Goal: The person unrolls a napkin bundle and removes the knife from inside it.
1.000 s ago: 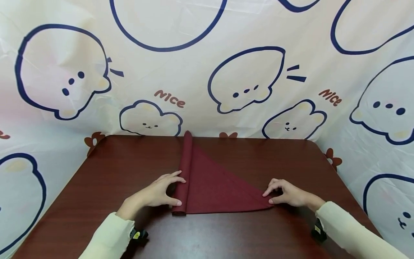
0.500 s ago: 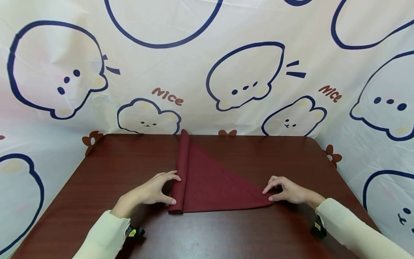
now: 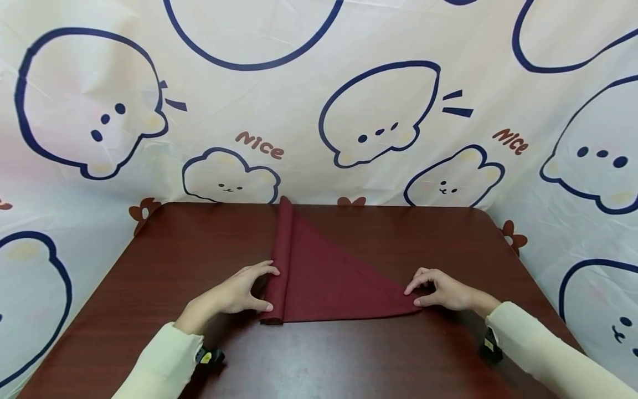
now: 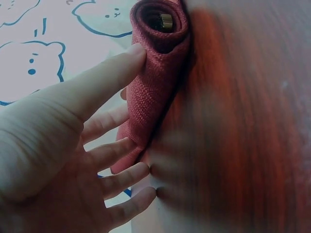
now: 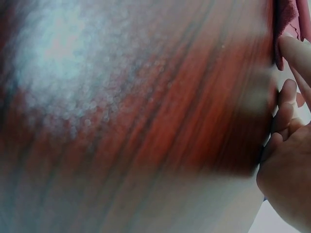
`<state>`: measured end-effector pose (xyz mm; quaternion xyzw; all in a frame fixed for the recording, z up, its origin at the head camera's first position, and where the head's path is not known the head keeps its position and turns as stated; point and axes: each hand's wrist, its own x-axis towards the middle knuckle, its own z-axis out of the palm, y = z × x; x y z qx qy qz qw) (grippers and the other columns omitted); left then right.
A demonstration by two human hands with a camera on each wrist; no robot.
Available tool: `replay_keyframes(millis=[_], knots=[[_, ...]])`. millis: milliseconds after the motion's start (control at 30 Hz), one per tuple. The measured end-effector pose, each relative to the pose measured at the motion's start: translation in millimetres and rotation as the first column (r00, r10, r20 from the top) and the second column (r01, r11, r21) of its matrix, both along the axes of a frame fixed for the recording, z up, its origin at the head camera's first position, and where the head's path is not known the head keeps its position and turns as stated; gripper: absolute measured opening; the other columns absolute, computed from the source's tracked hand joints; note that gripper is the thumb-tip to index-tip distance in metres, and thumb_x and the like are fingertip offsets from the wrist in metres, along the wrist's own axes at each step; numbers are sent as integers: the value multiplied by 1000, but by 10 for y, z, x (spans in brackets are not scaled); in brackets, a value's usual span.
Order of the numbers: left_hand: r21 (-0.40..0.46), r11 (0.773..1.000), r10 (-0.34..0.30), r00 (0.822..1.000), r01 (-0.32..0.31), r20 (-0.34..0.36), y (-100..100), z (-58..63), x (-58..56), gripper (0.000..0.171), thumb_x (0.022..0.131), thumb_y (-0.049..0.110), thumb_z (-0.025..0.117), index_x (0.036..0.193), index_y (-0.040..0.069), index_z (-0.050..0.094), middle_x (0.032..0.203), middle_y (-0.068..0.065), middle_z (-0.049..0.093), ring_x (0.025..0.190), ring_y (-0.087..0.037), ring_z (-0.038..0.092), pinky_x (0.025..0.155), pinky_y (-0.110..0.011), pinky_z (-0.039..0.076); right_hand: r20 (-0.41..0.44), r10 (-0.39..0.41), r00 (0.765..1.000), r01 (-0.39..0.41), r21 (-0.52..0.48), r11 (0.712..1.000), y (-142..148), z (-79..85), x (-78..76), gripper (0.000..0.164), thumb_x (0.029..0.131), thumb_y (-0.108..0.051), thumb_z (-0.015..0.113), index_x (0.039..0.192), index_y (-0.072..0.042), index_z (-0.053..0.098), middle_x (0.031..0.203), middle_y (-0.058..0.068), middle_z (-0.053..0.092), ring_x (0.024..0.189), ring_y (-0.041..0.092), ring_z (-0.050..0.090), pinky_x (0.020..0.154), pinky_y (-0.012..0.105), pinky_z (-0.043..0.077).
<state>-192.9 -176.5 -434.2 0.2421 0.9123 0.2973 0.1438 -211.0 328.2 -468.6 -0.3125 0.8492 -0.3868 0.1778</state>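
Note:
A dark red cloth (image 3: 339, 288) lies on the table, its left part wound into a long roll (image 3: 281, 249) and the rest spread flat as a triangle. Inside the roll's near end a small gold-coloured piece (image 4: 166, 21) shows; the rest of it is hidden. My left hand (image 3: 231, 292) lies along the roll's left side, thumb near its close end and fingers spread, their tips at the roll and table. At the triangle's right corner, the thumb and forefinger of my right hand (image 3: 448, 291) hold the cloth, with the other fingers bent.
The brown wooden table (image 3: 349, 360) has rounded far corners. A pale cloth backdrop (image 3: 299, 111) with cartoon outlines hangs behind it and along both sides. The roll's far tip reaches the table's back edge.
The roll and my left hand have shifted slightly left, then stayed. My right hand keeps its place at the cloth's corner. The head view has tilted a little.

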Motion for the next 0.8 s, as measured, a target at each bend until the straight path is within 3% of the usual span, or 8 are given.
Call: replay_keyframes(millis=[433, 800], knots=[[-33, 999, 4, 1000, -4, -11, 5, -5, -4, 67, 79, 23, 87, 138, 11, 57, 157, -23, 41, 143, -48, 39, 111, -65, 37, 4, 8, 1000, -8, -18, 1000, -13, 15, 17, 21, 91, -18, 75, 110, -12, 76, 101, 10, 64, 94, 16, 52, 82, 27, 42], [-37, 999, -4, 1000, 4, -8, 10, 59, -38, 62, 81, 28, 85, 135, 10, 59, 155, -23, 43, 143, -46, 40, 113, -63, 37, -2, -9, 1000, 9, 12, 1000, -9, -4, -12, 20, 90, -21, 77, 109, -16, 77, 100, 5, 64, 93, 13, 52, 83, 26, 42]])
